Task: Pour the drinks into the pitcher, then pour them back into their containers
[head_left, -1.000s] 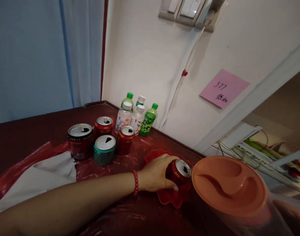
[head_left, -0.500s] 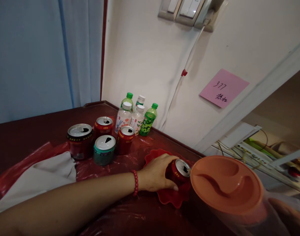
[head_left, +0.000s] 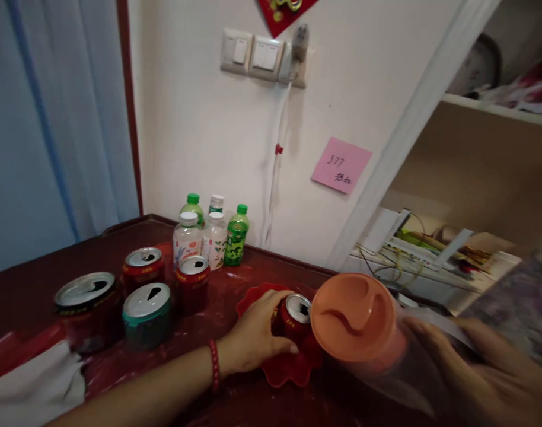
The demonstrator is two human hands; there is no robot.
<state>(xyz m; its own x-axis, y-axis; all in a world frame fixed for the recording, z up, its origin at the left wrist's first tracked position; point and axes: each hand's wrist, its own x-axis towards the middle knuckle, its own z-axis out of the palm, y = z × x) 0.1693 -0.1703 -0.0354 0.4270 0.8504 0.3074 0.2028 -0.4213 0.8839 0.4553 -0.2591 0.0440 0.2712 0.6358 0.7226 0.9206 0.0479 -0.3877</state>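
My left hand [head_left: 253, 335], with a red bead bracelet at the wrist, is wrapped round a red drink can [head_left: 293, 317] that has its top opened. The can stands in a red scalloped dish [head_left: 286, 375] on the dark red table. On the right, my right hand [head_left: 480, 370] grips a translucent plastic jug [head_left: 357, 320] with an orange lid by its handle side. The jug is tilted toward the can, its lid edge close beside the can's rim. Whether liquid flows cannot be made out.
Left of the dish stand a teal can [head_left: 146, 326], a large dark red can [head_left: 89, 320] and two smaller red cans. Behind them are several bottles, including a green one [head_left: 236, 240]. A white cloth [head_left: 35, 382] lies front left; a shelf [head_left: 480, 281] is at right.
The view has turned right and up, so things appear shifted left. My right hand now shows more fully on the jug. My left hand still holds the can in the dish.
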